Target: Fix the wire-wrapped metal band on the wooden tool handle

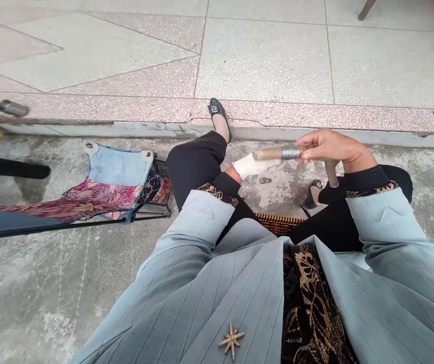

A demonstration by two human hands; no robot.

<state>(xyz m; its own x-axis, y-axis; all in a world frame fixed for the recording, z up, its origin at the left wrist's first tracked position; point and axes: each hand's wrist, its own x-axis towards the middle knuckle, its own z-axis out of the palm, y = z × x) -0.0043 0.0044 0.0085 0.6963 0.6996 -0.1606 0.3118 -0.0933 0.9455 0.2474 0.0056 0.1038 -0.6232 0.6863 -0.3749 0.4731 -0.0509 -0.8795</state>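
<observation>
Silver wire (290, 151) sits in a tight coiled band around a brown rod (273, 153), which lies roughly level across the person's lap, well above the ground. The right hand (328, 149) is closed around the rod's end just beyond the coil, its fingers (308, 144) curled over the top and touching the wire's edge. A pale wooden handle (331, 173) drops from beneath that same hand, though how it joins the rod is hidden. The left hand (252, 167) is wrapped in white cloth (256, 166), and the rod's far end rests against the top of this wrapping. Its fingers are covered, so how far they are open or what they grip cannot be told. Below the hands are black trousers (197, 156), a black flat shoe (219, 112) and a woven orange mat (278, 223). The sleeves belong to a pale blue pinstripe jacket (232, 283) with a star-shaped brooch (231, 340) on its lapel. A folding chair (118, 169) with blue and red floral cloth stands to the left on the concrete ground (38, 283), below a pink terrazzo step edge (296, 114).
</observation>
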